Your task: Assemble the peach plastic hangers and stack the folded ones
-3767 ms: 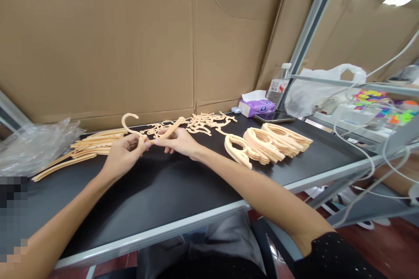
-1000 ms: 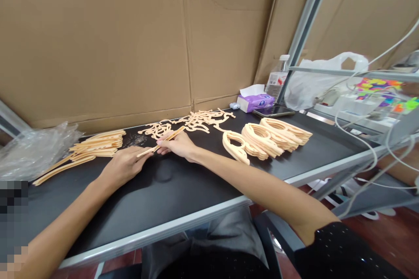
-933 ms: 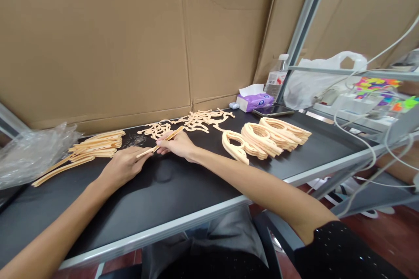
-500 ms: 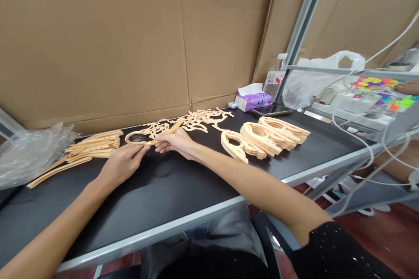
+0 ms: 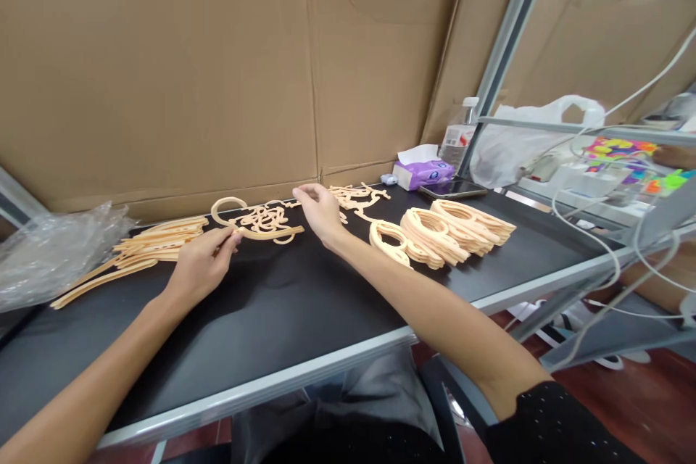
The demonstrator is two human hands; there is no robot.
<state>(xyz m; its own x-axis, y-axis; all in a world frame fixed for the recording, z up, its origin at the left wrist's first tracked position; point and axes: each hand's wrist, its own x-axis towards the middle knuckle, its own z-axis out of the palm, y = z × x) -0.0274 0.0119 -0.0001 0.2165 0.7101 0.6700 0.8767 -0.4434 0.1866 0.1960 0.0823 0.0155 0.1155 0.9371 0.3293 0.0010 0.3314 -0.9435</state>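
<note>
My left hand (image 5: 202, 262) is closed, pinching a peach-coloured piece (image 5: 275, 235) with a round hoop at the far end and a slim strip pointing right. This piece is held up over the black tabletop. My right hand (image 5: 320, 214) is apart from it, above the tangle of thin curved offcuts (image 5: 266, 217). Its thumb and fingertips are pressed together; whatever may be between them is too small to make out. More offcuts (image 5: 356, 196) lie just behind and right of that hand.
Long peach strips (image 5: 163, 238) are piled at left beside a crumpled clear plastic bag (image 5: 54, 254). Stacks of hooped pieces (image 5: 435, 232) lie at right. A purple tissue pack (image 5: 424, 172), phone (image 5: 454, 187) and bottle (image 5: 460, 134) stand against the cardboard wall (image 5: 217, 72).
My right hand has come off the hooped piece and moved right and away from me, over the offcuts. My left hand keeps hold of the piece, whose strip now shows freely.
</note>
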